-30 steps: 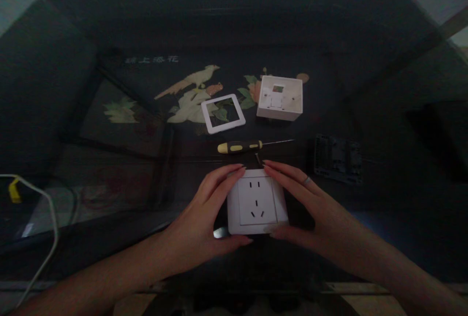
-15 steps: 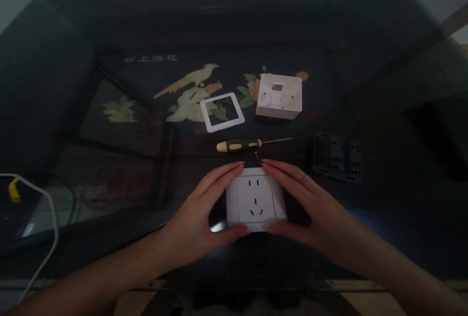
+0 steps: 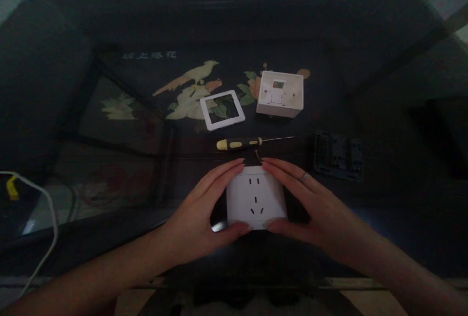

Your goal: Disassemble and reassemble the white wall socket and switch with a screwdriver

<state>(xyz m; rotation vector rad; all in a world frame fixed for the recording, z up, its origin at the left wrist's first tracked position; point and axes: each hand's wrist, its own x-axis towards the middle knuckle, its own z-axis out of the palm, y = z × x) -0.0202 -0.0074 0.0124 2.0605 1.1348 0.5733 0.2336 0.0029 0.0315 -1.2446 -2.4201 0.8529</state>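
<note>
A white wall socket (image 3: 256,203) with plug holes on its face lies on the dark glass table (image 3: 109,194), near the front edge. My left hand (image 3: 199,221) grips its left side, fingers along the top edge and thumb under the bottom edge. My right hand (image 3: 310,208), a ring on one finger, clasps the right side the same way. Just beyond the fingertips lies a yellow-and-black screwdriver (image 3: 239,143), its shaft pointing right.
A white square frame (image 3: 222,109) and a white mounting box (image 3: 280,93) sit farther back. A dark plastic module (image 3: 339,155) lies to the right. A white cable (image 3: 44,238) curves along the left edge. A bird-and-flower picture shows under the glass.
Both hands have closed in on the socket, thumbs now pressed along its bottom edge. The socket looks slightly tilted toward me.
</note>
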